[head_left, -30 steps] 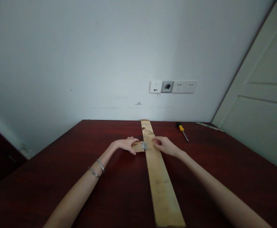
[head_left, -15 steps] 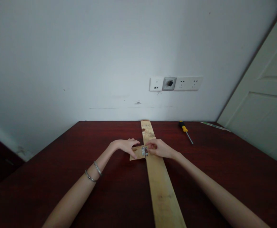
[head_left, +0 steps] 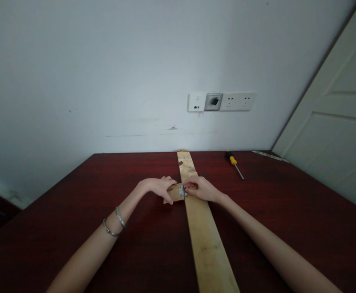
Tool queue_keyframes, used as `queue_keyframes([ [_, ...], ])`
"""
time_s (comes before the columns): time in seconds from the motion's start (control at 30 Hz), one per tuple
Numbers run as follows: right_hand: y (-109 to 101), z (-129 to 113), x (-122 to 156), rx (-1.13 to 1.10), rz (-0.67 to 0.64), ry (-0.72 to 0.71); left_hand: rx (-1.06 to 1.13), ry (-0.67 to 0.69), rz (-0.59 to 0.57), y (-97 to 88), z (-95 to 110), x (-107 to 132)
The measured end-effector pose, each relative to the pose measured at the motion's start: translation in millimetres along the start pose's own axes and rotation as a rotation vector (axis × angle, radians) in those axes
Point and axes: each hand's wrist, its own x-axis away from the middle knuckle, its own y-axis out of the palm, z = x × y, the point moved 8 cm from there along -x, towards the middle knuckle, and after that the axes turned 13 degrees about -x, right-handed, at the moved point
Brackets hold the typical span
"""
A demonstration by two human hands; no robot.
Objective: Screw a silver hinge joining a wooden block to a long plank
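A long pale wooden plank (head_left: 205, 240) lies lengthwise down the dark red table (head_left: 74, 211). A small wooden block (head_left: 174, 192) sits against its left edge, joined by a small metal hinge (head_left: 182, 191). My left hand (head_left: 158, 186) is closed over the small block, fingers curled on its top. My right hand (head_left: 201, 188) rests on the plank with its fingertips pinched at the hinge. Two bracelets (head_left: 113, 221) circle my left wrist.
A yellow-handled screwdriver (head_left: 233, 163) lies at the back right of the table. A thin pale strip (head_left: 268, 156) lies near the far right corner. Wall sockets (head_left: 220, 101) sit above the table; a white door (head_left: 333, 134) stands to the right.
My right hand moved left from the plank's surface onto the hinge. The small block shifted slightly under my left hand. The camera tilted a little.
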Motion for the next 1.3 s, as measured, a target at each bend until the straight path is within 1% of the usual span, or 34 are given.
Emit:
queue_keyframes([
  [0.3, -1.0, -3.5, 1.6, 0.022, 0.009, -0.012, 0.044, -0.011, 0.055, 5.3, 4.7, 6.8],
  [0.5, -1.4, -6.7, 2.1, 0.015, 0.02, 0.007, 0.061, -0.028, 0.066, 2.3, 3.0, 8.4],
  [0.7, -0.6, -4.5, 1.7, 0.01, 0.021, 0.013, 0.071, -0.05, 0.088, 0.2, -1.9, 10.1],
  [0.9, -0.4, -3.2, 2.1, 0.013, 0.022, 0.002, 0.079, -0.003, 0.172, -3.1, -3.4, 6.1],
  [1.03, -0.8, -3.6, 2.8, 0.028, 0.03, 0.001, 0.092, 0.016, 0.227, -3.9, 0.3, 3.1],
  [1.3, -0.9, -5.5, 4.4, 0.071, 0.048, -0.004, 0.101, 0.046, 0.226, -1.4, 8.4, -0.3],
])
